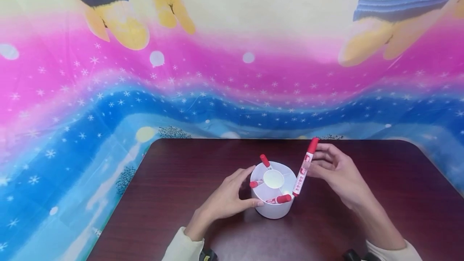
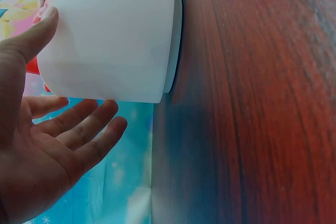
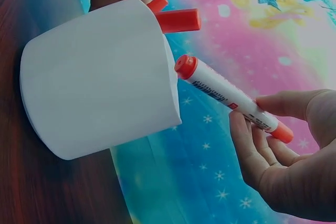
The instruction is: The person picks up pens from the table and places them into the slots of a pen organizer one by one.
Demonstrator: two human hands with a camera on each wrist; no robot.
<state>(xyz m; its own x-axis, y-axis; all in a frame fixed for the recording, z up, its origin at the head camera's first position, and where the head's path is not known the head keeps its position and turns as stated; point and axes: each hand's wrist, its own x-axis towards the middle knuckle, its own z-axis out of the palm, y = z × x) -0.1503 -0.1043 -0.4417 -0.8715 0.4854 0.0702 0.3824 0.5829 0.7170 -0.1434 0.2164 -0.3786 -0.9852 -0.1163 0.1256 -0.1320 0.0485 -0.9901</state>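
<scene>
A white round pen holder stands on the table, with several red-capped markers leaning in its outer compartments. My left hand holds its left side, thumb at the front rim and forefinger toward the back; in the left wrist view the other fingers spread loosely beside the wall. My right hand pinches a white marker with red ends between thumb and fingers. That marker slants beside the right rim, its lower red end close to the edge. In the right wrist view the marker's red end is just outside the holder's mouth.
The dark reddish wooden table lies beneath the holder. Behind it hangs a colourful cloth backdrop with snowflakes and cartoon figures. The holder has a round centre compartment with dividers around it.
</scene>
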